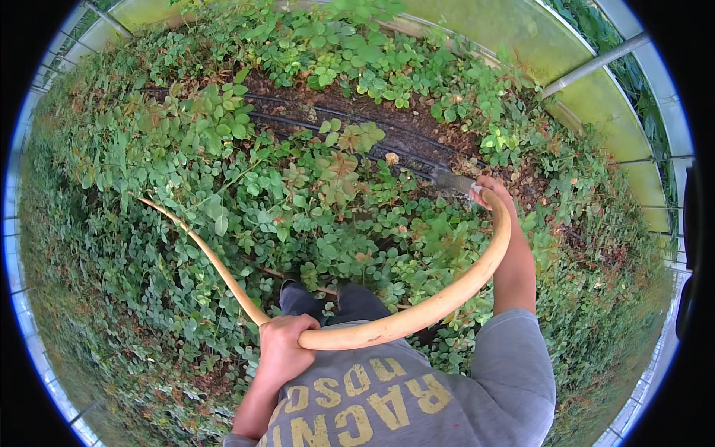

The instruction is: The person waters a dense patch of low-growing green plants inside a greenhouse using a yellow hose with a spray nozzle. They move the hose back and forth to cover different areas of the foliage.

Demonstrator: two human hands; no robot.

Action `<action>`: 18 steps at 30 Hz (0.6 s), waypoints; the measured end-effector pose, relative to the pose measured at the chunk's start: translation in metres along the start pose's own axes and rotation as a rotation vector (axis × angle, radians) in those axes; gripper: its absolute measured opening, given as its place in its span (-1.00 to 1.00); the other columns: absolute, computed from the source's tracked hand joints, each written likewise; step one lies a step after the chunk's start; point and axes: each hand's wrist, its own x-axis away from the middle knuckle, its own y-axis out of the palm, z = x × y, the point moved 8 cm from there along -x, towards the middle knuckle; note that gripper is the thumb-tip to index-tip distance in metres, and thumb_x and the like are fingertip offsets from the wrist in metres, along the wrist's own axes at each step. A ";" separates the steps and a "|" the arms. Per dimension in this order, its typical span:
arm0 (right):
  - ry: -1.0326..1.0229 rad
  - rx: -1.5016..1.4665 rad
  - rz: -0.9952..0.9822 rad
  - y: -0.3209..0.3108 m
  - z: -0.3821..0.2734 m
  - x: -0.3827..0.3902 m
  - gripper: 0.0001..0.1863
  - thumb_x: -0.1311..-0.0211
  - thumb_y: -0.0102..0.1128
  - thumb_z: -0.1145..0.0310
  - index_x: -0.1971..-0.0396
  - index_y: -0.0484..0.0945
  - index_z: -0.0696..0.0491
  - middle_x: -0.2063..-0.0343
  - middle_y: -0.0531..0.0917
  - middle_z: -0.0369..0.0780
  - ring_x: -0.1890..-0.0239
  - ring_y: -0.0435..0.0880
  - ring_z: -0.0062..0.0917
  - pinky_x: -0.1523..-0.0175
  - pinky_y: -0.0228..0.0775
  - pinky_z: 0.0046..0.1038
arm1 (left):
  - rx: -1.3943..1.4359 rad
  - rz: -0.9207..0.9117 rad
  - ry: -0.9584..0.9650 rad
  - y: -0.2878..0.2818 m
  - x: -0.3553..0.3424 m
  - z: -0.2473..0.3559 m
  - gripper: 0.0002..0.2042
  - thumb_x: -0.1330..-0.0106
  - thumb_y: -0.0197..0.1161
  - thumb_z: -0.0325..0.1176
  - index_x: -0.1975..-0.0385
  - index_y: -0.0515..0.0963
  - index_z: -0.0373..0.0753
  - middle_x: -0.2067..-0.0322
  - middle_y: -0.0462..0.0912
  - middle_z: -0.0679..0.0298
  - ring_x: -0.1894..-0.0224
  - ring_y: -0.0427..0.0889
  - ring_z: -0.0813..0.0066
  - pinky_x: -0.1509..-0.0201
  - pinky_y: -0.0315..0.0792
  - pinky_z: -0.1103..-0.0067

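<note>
A long tool with a pale wooden handle sweeps across in front of my body, bent into a curve by the lens. My left hand is closed around the handle close to my shirt, and the thinner end runs on past it to the far left over the leaves. At the other end, my right hand is closed where the wood meets a flat grey metal blade. That blade is over the dark soil, pointing left. Its exact kind cannot be made out.
Dense leafy bushes surround my legs on all sides. Black irrigation pipes run along a strip of brown soil ahead. Yellow-green sheeting and a metal pole stand at the far right.
</note>
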 end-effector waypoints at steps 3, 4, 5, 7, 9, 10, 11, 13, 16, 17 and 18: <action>-0.068 0.103 -0.068 0.008 -0.008 0.006 -0.83 -0.10 0.17 0.35 0.37 0.46 0.11 0.42 0.58 -0.10 0.48 0.65 -0.42 0.46 0.60 -0.53 | -0.005 -0.010 0.028 0.001 0.000 0.003 -0.85 0.22 0.25 -0.58 0.60 0.54 -0.19 0.66 0.55 0.24 0.54 0.56 0.21 0.40 0.38 0.39; -0.048 0.095 -0.130 0.042 -0.010 0.013 -0.84 -0.11 0.15 0.38 0.33 0.45 0.10 0.44 0.60 -0.11 0.52 0.63 -0.47 0.48 0.56 -0.59 | -0.015 0.001 0.029 -0.001 0.002 0.005 -0.85 0.22 0.25 -0.58 0.60 0.54 -0.19 0.66 0.55 0.24 0.54 0.56 0.21 0.41 0.38 0.39; -0.017 0.094 -0.192 0.083 -0.010 0.023 -0.83 -0.12 0.12 0.40 0.29 0.44 0.10 0.47 0.62 -0.11 0.56 0.61 -0.52 0.50 0.52 -0.65 | -0.021 0.027 0.008 -0.006 0.004 0.005 -0.85 0.24 0.26 -0.59 0.62 0.54 -0.21 0.66 0.56 0.24 0.55 0.57 0.20 0.42 0.39 0.41; -0.214 0.220 -0.455 0.133 -0.013 0.019 -0.80 -0.09 0.03 0.57 0.24 0.43 0.10 0.39 0.63 -0.12 0.52 0.61 -0.56 0.53 0.45 -0.73 | -0.037 0.049 0.017 -0.018 0.006 0.006 -0.86 0.26 0.28 -0.61 0.65 0.54 -0.25 0.67 0.58 0.22 0.55 0.58 0.19 0.44 0.41 0.43; -0.196 0.236 -0.596 0.184 -0.009 0.013 -0.78 -0.07 -0.04 0.65 0.27 0.43 0.09 0.35 0.62 -0.15 0.45 0.60 -0.59 0.48 0.44 -0.73 | -0.028 0.066 0.018 -0.028 0.011 0.005 -0.86 0.27 0.29 -0.61 0.66 0.54 -0.24 0.67 0.58 0.23 0.57 0.58 0.21 0.44 0.41 0.44; -0.150 0.233 -0.600 0.197 -0.009 0.011 -0.79 -0.09 -0.06 0.67 0.29 0.43 0.09 0.35 0.61 -0.15 0.45 0.61 -0.58 0.48 0.46 -0.72 | -0.024 0.074 0.018 -0.033 0.013 0.005 -0.86 0.28 0.29 -0.61 0.66 0.54 -0.24 0.68 0.58 0.24 0.57 0.58 0.22 0.44 0.41 0.44; -0.103 0.245 -0.576 0.205 -0.007 0.006 -0.80 -0.11 -0.09 0.68 0.32 0.44 0.10 0.36 0.60 -0.16 0.45 0.62 -0.58 0.49 0.47 -0.71 | -0.011 0.115 0.018 -0.039 0.017 0.006 -0.85 0.29 0.31 -0.60 0.67 0.53 -0.23 0.68 0.58 0.24 0.57 0.59 0.23 0.44 0.41 0.44; -0.063 0.276 -0.409 0.187 -0.011 -0.001 -0.80 -0.15 -0.13 0.70 0.37 0.45 0.10 0.38 0.59 -0.17 0.45 0.64 -0.56 0.50 0.50 -0.69 | -0.002 0.138 0.007 -0.043 0.022 0.004 -0.85 0.29 0.30 -0.61 0.67 0.53 -0.23 0.68 0.58 0.25 0.57 0.59 0.23 0.44 0.41 0.45; -0.168 0.343 -0.393 0.156 -0.026 0.012 -0.77 -0.21 -0.20 0.72 0.38 0.45 0.12 0.41 0.56 -0.15 0.46 0.66 -0.51 0.50 0.56 -0.64 | 0.026 0.153 0.019 -0.046 0.027 -0.005 -0.84 0.28 0.29 -0.60 0.65 0.53 -0.20 0.67 0.58 0.27 0.57 0.59 0.25 0.45 0.40 0.45; -0.135 0.341 -0.346 0.165 -0.030 0.015 -0.80 -0.23 -0.18 0.69 0.35 0.44 0.13 0.39 0.56 -0.14 0.46 0.65 -0.51 0.48 0.56 -0.65 | 0.039 0.147 0.037 -0.044 0.027 -0.007 -0.84 0.28 0.29 -0.59 0.64 0.53 -0.20 0.67 0.58 0.28 0.57 0.58 0.25 0.45 0.39 0.44; -0.094 0.341 -0.299 0.177 -0.032 0.018 -0.83 -0.24 -0.17 0.66 0.32 0.43 0.15 0.38 0.56 -0.13 0.47 0.64 -0.51 0.46 0.56 -0.66 | 0.050 0.137 0.046 -0.044 0.030 -0.009 -0.83 0.28 0.29 -0.59 0.64 0.53 -0.19 0.67 0.58 0.28 0.57 0.58 0.25 0.45 0.39 0.44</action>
